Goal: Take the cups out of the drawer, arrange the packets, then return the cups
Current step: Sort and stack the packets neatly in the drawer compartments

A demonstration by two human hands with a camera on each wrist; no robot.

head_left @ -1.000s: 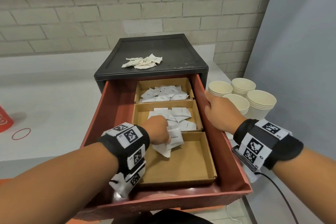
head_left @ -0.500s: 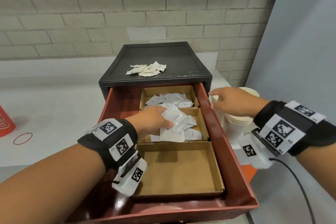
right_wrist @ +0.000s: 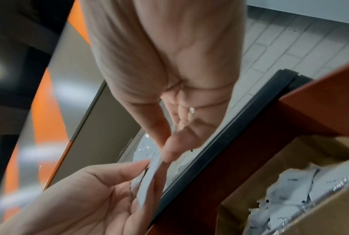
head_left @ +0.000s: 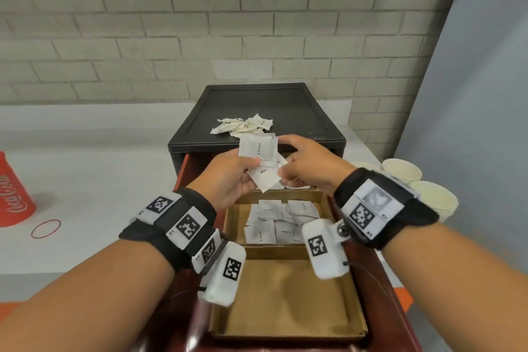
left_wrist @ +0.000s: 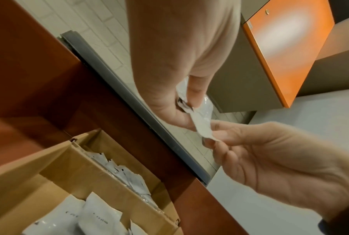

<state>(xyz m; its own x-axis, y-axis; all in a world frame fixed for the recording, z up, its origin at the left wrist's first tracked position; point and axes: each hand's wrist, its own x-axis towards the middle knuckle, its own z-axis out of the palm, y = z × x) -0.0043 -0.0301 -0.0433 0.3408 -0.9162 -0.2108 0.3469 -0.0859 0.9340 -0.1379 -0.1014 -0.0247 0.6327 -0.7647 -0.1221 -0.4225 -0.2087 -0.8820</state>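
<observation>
We see the left hand (head_left: 228, 177) and right hand (head_left: 307, 167) raised together over the open red drawer (head_left: 380, 288), both pinching a small fan of white packets (head_left: 258, 150) between thumbs and fingertips (the top one reads "Cream"). Below the fingers, more packets (head_left: 281, 221) lie in the middle cardboard tray (head_left: 233, 216), the nearest tray (head_left: 285, 297) sits under the wrists, and a loose heap of packets (head_left: 243, 126) rests beyond the fingertips on the black cabinet top (head_left: 257, 101). The paper cups (head_left: 403, 170) stand on the counter, outside the drawer, well to the right of the right hand.
</observation>
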